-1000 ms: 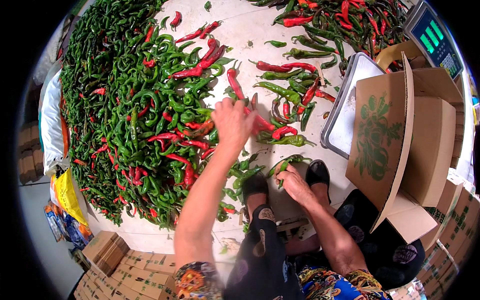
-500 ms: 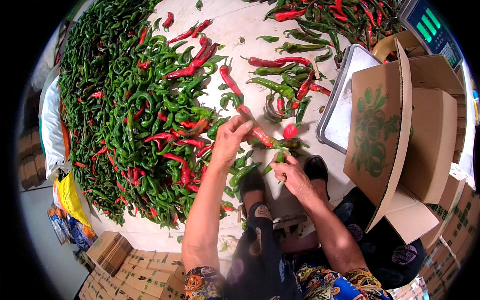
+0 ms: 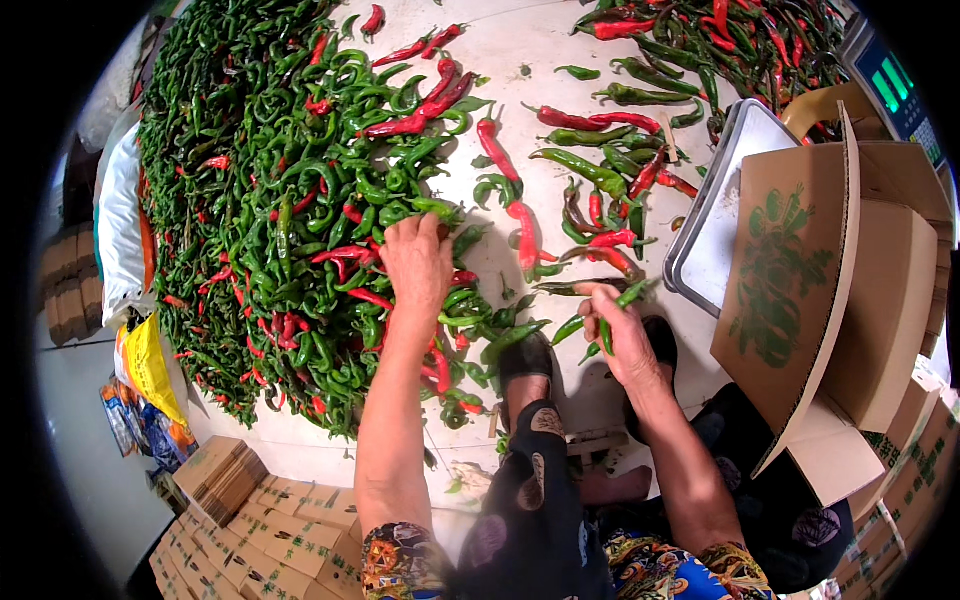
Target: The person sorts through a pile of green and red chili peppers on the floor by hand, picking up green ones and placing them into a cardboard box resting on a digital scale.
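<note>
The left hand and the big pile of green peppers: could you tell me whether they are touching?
Touching. The head view shows the left hand palm down on the pile of green peppers, fingers pressed in among them with no gap.

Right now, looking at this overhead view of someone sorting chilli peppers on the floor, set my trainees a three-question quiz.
1. True or false: the left hand rests on the big heap of long green and red chilli peppers.
2. What does the right hand have in its grip?
A. green peppers
B. a knife
C. a cardboard flap
3. Fill in: beside the open brown cardboard box lies a shallow metal ____.

Key: 1 true; 2 A; 3 tray.
</note>
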Demonstrator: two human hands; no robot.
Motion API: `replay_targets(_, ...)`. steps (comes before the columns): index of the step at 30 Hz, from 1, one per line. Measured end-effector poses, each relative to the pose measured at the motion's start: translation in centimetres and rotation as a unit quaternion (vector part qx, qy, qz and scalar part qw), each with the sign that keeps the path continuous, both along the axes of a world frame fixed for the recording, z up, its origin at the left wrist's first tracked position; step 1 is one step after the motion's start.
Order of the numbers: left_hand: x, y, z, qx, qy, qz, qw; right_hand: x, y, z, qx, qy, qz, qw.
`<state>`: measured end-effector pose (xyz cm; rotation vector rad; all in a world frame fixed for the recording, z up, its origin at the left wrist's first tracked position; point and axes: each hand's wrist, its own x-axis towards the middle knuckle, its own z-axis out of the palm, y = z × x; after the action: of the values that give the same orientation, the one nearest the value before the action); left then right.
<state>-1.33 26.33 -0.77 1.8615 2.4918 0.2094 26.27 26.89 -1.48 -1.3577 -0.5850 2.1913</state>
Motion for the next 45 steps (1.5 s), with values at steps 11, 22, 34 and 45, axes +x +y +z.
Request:
replay_targets(11,0.5,-1.9,0.6,0.042,-0.209,-0.072,0.974,-1.6,0.0,1.3,-0.004,-0.048,-0.035,0.998)
replay_targets(22,-5.1,0.4,-2.2,-0.107,0.042,-0.099,0.988,-3.7,-2.3,0.4,-0.038,0.030,0.085,0.995)
replay_targets(34,11.9,-7.0,2.4,-0.101,-0.468,-0.078,0.874,-3.2,-3.4,-3.8,-0.203,0.184,-0.065,0.959)
replay_targets(45,-7.3,3.2,-3.1,0.135,-0.130,0.137,0.973,-2.5,-2.5,-2.5,-0.231,0.235,-0.008,0.944)
